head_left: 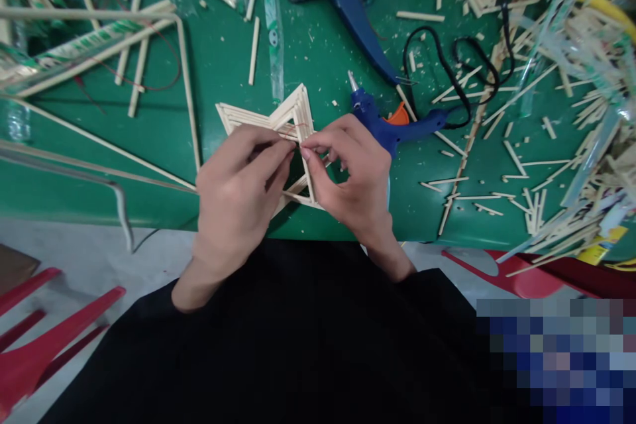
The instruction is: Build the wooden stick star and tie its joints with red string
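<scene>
A star frame (278, 118) built from layered pale wooden sticks lies on the green table, partly hidden behind my hands. Thin red thread (301, 125) crosses its bundled sticks near the upper right point. My left hand (241, 179) comes over the star from the left, its thumb and forefinger pinched at the thread. Opposite it, my right hand (352, 169) pinches the thread close to the left fingertips, beside one stick bundle. The fingers cover most of the thread between them.
Right of the star lies a blue glue gun (392, 126) with a black cord. Behind it is a blue-handled cutter (355, 23). Cut sticks and plastic wrappers (591, 106) are heaped at right. A larger stick frame (186, 93) stands at left. Red chairs (64, 351) are below the table edge.
</scene>
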{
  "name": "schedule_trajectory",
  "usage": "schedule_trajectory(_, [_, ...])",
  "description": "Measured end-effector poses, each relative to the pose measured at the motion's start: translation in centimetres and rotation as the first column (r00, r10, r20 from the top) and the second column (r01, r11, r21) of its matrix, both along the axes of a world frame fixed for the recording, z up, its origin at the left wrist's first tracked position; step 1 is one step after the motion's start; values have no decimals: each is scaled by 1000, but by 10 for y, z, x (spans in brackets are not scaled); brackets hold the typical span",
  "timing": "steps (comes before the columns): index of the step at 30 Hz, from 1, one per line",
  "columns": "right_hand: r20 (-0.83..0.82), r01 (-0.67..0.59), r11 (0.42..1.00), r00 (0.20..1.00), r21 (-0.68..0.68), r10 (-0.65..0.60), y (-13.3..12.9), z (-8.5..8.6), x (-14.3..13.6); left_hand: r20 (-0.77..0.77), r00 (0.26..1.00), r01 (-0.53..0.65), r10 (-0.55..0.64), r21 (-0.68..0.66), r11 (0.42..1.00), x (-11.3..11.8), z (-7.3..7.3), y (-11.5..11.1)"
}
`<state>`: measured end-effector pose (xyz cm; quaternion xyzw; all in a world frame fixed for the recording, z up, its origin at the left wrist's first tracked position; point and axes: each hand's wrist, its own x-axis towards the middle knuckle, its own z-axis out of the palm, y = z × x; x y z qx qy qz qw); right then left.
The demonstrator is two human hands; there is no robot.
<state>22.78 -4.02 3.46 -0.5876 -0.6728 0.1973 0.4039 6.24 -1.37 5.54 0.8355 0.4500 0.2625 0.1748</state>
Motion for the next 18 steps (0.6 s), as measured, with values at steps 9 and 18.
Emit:
schedule_trajectory(9, [40, 0, 1000, 999, 31, -1, -1, -1, 1, -108, 994, 7, 3, 90, 996, 2, -7, 6])
schedule_trajectory(18, [10, 33, 998, 999, 53, -34, 1, -1, 1, 59, 997, 62, -58, -74, 995, 0, 3, 5])
